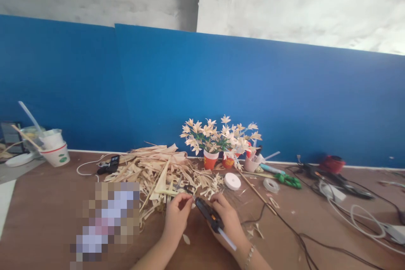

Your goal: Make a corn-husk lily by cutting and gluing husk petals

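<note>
Head view: right hand (226, 211) grips black hot-glue gun (208, 212), nozzle angled to left hand (177, 214) — likely for precise aim. Left fingertips pinched together; cannot tell on what. Dried husks (153, 161) heaped just beyond left fingers — presumably for easy reach; husk flowers (209, 132) farther off.

Bright, diffuse light — partly pixelated

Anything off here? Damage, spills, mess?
Pillar behind the partition: plaster looks chipped near the picture's top. Cables at right lie tangled across the table. Loose scraps are strewn beside the right hand, apart from the husk pile. No spilled liquid visible.
</note>
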Available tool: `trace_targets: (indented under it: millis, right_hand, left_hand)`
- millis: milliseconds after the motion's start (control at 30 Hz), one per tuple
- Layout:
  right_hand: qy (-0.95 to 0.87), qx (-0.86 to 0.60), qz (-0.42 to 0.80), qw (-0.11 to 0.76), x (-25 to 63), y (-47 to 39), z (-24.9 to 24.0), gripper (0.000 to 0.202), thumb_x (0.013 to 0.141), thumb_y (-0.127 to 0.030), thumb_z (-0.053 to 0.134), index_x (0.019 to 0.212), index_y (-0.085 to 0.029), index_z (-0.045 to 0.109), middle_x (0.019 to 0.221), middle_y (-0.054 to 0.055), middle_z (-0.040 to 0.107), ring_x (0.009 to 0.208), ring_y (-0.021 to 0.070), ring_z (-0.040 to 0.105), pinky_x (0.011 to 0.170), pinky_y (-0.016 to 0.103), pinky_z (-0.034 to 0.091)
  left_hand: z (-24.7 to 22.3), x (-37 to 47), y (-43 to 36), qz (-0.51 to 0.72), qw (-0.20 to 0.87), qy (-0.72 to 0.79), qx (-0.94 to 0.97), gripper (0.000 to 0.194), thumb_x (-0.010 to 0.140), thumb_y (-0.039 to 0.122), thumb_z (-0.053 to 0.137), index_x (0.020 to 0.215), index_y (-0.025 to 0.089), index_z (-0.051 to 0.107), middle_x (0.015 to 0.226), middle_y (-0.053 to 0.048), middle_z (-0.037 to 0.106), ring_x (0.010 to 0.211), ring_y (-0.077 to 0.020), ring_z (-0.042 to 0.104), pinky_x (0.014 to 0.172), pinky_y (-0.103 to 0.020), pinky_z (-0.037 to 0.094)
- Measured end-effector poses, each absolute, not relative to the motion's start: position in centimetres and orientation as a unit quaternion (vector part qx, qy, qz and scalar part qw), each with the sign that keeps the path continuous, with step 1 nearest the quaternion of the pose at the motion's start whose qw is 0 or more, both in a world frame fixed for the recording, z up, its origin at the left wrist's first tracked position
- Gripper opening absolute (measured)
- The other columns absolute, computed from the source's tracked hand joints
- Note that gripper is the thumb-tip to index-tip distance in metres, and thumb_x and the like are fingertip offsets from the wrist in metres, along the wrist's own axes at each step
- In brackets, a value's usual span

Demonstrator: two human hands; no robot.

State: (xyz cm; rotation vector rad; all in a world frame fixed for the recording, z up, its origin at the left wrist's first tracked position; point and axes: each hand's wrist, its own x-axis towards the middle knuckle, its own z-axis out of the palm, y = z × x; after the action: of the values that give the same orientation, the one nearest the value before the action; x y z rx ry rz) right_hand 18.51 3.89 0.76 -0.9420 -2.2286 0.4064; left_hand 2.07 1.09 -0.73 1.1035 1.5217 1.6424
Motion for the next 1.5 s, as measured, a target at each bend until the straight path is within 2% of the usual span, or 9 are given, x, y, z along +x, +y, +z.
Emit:
trace_targets:
  millis: [900, 1500]
  right_hand:
    - [-0.858, -0.381, 0.153, 0.308, 18.6, 3.8, 0.76, 0.007, 0.069, -0.011, 0.049, 0.071, -0.018, 0.052, 0.087, 0.005, 0.053, 0.071, 0.0144, 0.055, 0.063, 0.022, 0.041]
    - [-0.859, -0.371, 0.142, 0.322, 18.62, 3.99, 0.38, 0.009, 0.067, -0.012, 0.051, 0.073, -0.019, 0.052, 0.088, 0.005, 0.054, 0.073, 0.0144, 0.055, 0.063, 0.021, 0.041]
  left_hand:
    - [-0.77, 1.99, 0.99, 0.619, 0.303, 0.582, 0.431, 0.019, 0.068, 0.034, 0.06, 0.067, 0.017, 0.065, 0.06, -0.001, 0.064, 0.059, -0.0166, 0.059, 0.059, -0.027, 0.048]
    - [-1.02, 1.93, 1.07, 0.613, 0.308, 0.581, 0.438, 0.017, 0.07, 0.033, 0.058, 0.068, 0.017, 0.064, 0.061, -0.001, 0.064, 0.059, -0.0161, 0.059, 0.059, -0.027, 0.047]
